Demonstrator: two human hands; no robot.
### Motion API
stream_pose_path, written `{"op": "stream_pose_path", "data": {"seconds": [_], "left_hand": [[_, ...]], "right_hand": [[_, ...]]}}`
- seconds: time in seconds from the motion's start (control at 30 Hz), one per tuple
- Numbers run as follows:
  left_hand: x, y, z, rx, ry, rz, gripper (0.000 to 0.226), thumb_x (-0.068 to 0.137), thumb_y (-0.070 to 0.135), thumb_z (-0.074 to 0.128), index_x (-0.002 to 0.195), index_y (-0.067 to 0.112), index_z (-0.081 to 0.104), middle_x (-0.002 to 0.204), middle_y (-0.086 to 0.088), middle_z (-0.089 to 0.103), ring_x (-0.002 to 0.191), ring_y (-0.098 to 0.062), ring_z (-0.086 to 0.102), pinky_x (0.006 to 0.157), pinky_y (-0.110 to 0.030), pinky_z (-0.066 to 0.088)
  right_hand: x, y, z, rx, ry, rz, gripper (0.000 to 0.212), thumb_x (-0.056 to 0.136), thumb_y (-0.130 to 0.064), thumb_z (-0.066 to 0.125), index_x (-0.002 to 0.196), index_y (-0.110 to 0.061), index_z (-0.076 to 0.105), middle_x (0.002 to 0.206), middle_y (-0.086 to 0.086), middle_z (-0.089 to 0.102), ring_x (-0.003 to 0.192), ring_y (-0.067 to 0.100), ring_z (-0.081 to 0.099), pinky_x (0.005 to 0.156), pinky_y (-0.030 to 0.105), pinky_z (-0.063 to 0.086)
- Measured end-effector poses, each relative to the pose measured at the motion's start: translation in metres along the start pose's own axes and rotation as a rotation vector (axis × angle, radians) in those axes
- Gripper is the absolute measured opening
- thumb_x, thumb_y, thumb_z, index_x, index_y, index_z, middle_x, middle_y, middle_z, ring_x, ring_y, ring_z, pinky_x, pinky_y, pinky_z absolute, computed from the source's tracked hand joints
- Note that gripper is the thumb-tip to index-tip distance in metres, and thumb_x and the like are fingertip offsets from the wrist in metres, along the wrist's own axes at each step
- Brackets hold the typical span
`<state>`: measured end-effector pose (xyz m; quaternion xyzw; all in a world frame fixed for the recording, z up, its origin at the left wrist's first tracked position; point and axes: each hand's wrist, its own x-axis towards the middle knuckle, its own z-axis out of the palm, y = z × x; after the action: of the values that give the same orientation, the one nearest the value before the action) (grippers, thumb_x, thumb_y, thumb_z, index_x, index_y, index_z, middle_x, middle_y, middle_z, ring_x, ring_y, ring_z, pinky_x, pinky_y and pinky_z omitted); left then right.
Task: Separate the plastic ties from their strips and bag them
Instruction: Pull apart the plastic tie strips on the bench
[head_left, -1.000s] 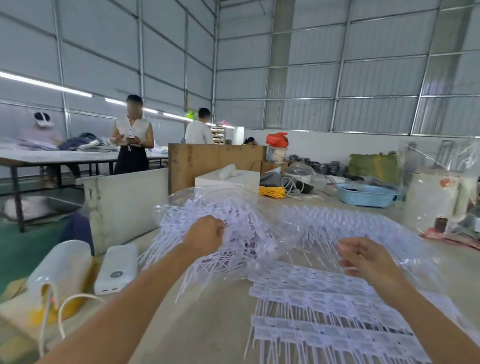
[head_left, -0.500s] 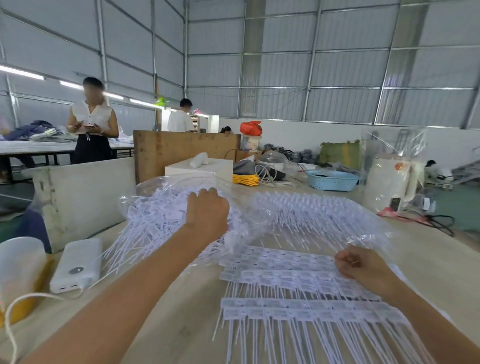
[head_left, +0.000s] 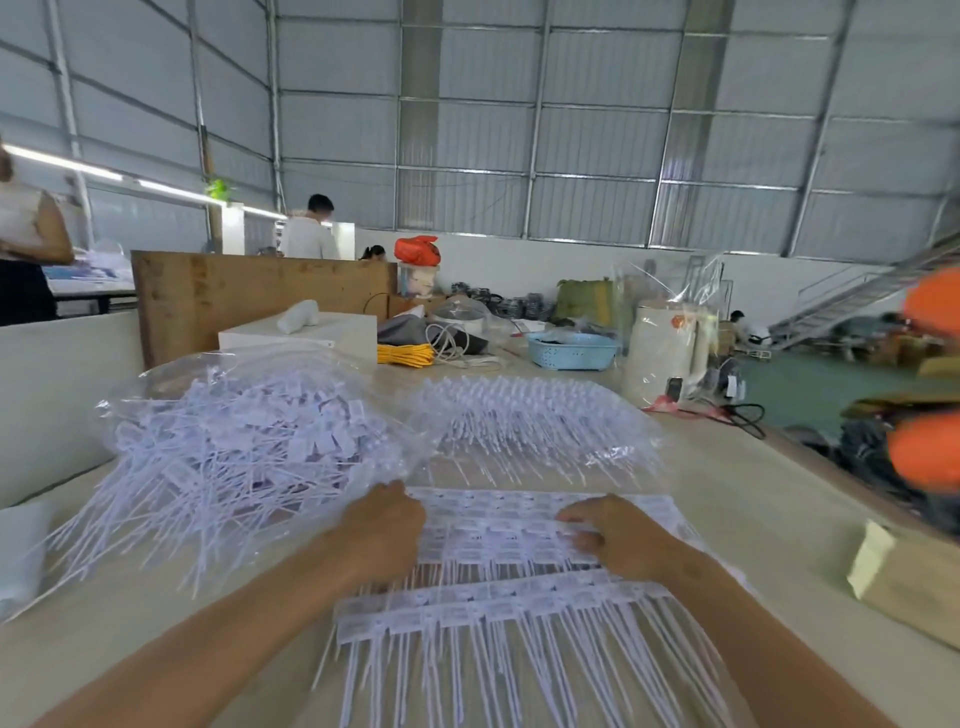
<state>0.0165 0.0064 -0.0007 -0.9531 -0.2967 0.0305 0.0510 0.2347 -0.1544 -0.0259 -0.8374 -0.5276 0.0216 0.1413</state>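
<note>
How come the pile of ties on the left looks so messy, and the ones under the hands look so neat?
The loose ties lie tangled, pointing every way, in a clear bag. The tie strips are still joined in flat rows, tails running side by side toward the camera. The left hand and right hand rest on the strips, not the pile. Both are white plastic ties on one table.

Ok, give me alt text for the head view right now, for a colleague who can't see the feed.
Both hands, left hand and right hand, rest on stacked strips of white plastic ties on a beige table. To the left, a clear bag holds loose ties; behind the strips lies another clear-wrapped bundle.
</note>
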Motion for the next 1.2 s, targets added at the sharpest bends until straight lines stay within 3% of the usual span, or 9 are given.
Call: {"op": "stream_pose_path", "data": {"seconds": [0.2,0.3,0.37,0.47,0.57,0.67,0.87,1.03,1.2], "left_hand": [[0.017,-0.005,0.001,-0.266,0.04,0.021,0.049,0.092,0.025,0.051,0.138,0.013,0.037,0.132,-0.007,0.044,0.12,-0.023,0.043,0.099,-0.033,0.04],[0.022,0.001,-0.004,-0.584,0.091,0.093,0.017,0.087,0.031,0.064,0.1,0.023,0.056,0.096,0.005,0.056,0.081,-0.008,0.053,0.067,-0.017,0.04],[0.026,0.008,-0.006,-0.773,0.102,0.151,0.019,0.084,0.032,0.07,0.085,0.024,0.053,0.081,0.007,0.053,0.068,-0.007,0.051,0.06,-0.017,0.039],[0.032,0.022,-0.011,-1.088,0.091,0.171,0.021,0.084,0.013,0.071,0.085,0.014,0.05,0.077,-0.003,0.063,0.061,-0.013,0.059,0.058,-0.024,0.049],[0.04,0.035,-0.013,-1.155,0.141,0.188,0.02,0.083,-0.001,0.068,0.084,0.008,0.05,0.076,-0.009,0.062,0.059,-0.017,0.06,0.059,-0.03,0.053],[0.048,0.045,-0.014,-1.129,0.179,0.235,0.022,0.08,-0.005,0.07,0.081,0.009,0.054,0.08,-0.005,0.059,0.057,-0.013,0.06,0.054,-0.025,0.051],[0.055,0.053,-0.013,-1.328,0.1,0.181,0.022,0.081,-0.006,0.069,0.084,0.013,0.057,0.079,-0.007,0.066,0.062,-0.016,0.068,0.063,-0.03,0.059],[0.05,0.053,0.001,-1.522,0.027,0.1,0.016,0.086,-0.006,0.062,0.09,0.008,0.056,0.075,-0.008,0.07,0.061,-0.016,0.069,0.066,-0.028,0.059],[0.046,0.061,0.01,-1.669,0.033,0.084,0.006,0.092,0.009,0.059,0.089,0.005,0.061,0.063,-0.007,0.069,0.055,-0.015,0.065,0.061,-0.027,0.051]], "right_hand": [[-0.006,-0.001,-0.012,0.037,0.329,-0.107,0.033,0.09,0.002,0.048,0.119,-0.008,0.061,0.115,0.008,0.057,0.105,0.021,0.055,0.086,0.014,0.037],[-0.011,0.002,-0.039,0.194,0.592,-0.109,0.029,0.084,0.015,0.048,0.1,-0.003,0.065,0.098,0.01,0.059,0.087,0.02,0.056,0.071,0.005,0.037],[-0.014,0.009,-0.056,0.193,0.666,-0.064,0.026,0.083,0.013,0.053,0.095,-0.005,0.067,0.096,0.01,0.061,0.086,0.021,0.057,0.07,0.009,0.039],[-0.013,0.027,-0.067,-0.029,0.367,0.092,0.031,0.087,0.005,0.05,0.11,-0.009,0.065,0.115,0.01,0.058,0.109,0.024,0.054,0.087,0.024,0.038],[-0.011,0.033,-0.064,-0.089,-0.02,0.21,0.05,0.088,0.003,0.043,0.134,-0.015,0.047,0.145,0.006,0.036,0.136,0.017,0.031,0.107,0.022,0.024],[-0.002,0.008,-0.053,0.015,0.081,0.071,0.043,0.094,-0.008,0.046,0.136,-0.014,0.046,0.145,0.002,0.039,0.134,0.016,0.035,0.106,0.021,0.024],[0.022,-0.043,-0.023,0.261,0.003,-0.115,0.019,0.092,-0.014,0.056,0.095,0.001,0.066,0.089,0.021,0.065,0.075,0.017,0.054,0.069,0.029,0.042],[0.02,-0.047,-0.018,0.365,-0.002,-0.124,0.006,0.089,-0.005,0.059,0.089,-0.006,0.065,0.073,-0.001,0.056,0.065,0.008,0.049,0.058,0.012,0.038],[0.016,-0.047,-0.011,0.423,0.05,-0.115,0.022,0.093,-0.015,0.056,0.087,0.005,0.064,0.07,0.011,0.058,0.068,0.014,0.051,0.066,0.02,0.04]]}}
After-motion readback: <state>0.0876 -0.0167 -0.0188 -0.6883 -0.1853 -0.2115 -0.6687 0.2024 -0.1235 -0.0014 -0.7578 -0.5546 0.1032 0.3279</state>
